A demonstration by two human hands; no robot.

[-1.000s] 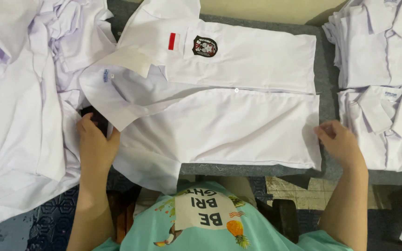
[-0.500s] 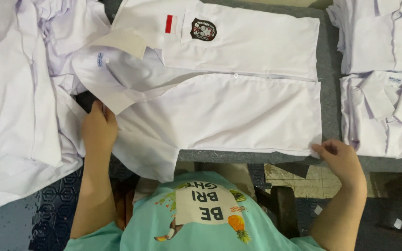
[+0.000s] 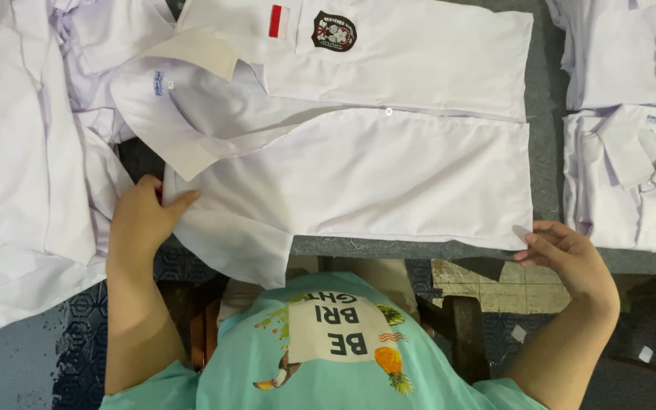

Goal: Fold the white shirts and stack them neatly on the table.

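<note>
A white school shirt lies spread flat across the grey desk, collar to the person's left, hem to the right, a dark crest badge and a small red-and-white patch on its far chest panel. The left hand rests on the near shoulder and sleeve area, fingers loosely curled with the thumb out along the cloth; whether it pinches the fabric cannot be told. The right hand sits at the near hem corner, fingers half bent, fingertips touching the edge of the cloth, no firm grasp visible. A heap of loose white shirts crowds the left side, cut off by the frame. At right, two folded white shirts lie one beyond the other, also cropped. The near sleeve hangs over the desk's edge, its end hidden behind the person's teal printed T-shirt. Patterned floor shows below.
</note>
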